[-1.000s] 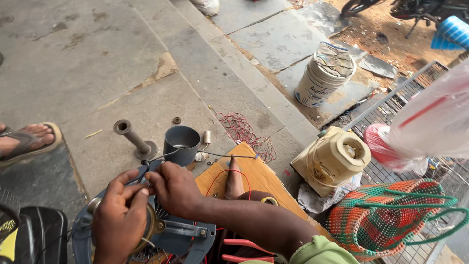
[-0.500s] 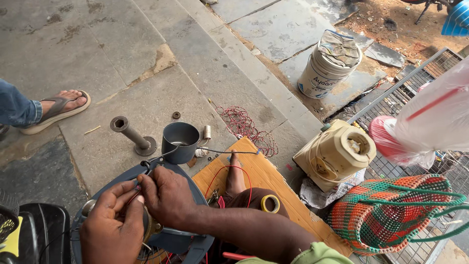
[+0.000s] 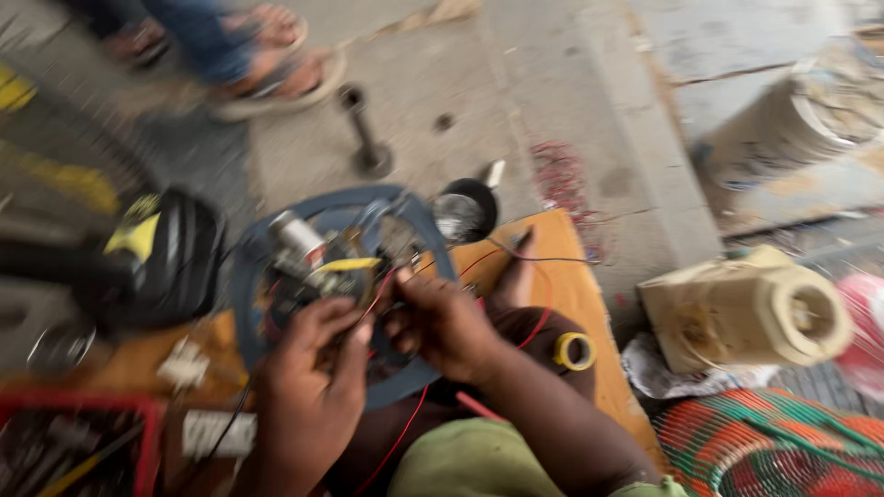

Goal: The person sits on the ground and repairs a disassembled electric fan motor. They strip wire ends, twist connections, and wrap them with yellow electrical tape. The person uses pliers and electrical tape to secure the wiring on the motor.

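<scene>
Motor assembly (image 3: 322,267), metal and blurred, with a silvery cylindrical part and yellow and red wiring, is framed by a round blue-grey ring (image 3: 425,248) above an orange board (image 3: 566,276) on the concrete floor (image 3: 552,101). The left hand (image 3: 308,387) and right hand (image 3: 442,322) are held at the assembly, fingers pinched on thin red wires (image 3: 373,294). A yellow tape roll (image 3: 573,351), a dark round cup (image 3: 465,210), a cream plastic housing (image 3: 750,308) and a woven green-and-orange basket (image 3: 783,451) are set nearby.
</scene>
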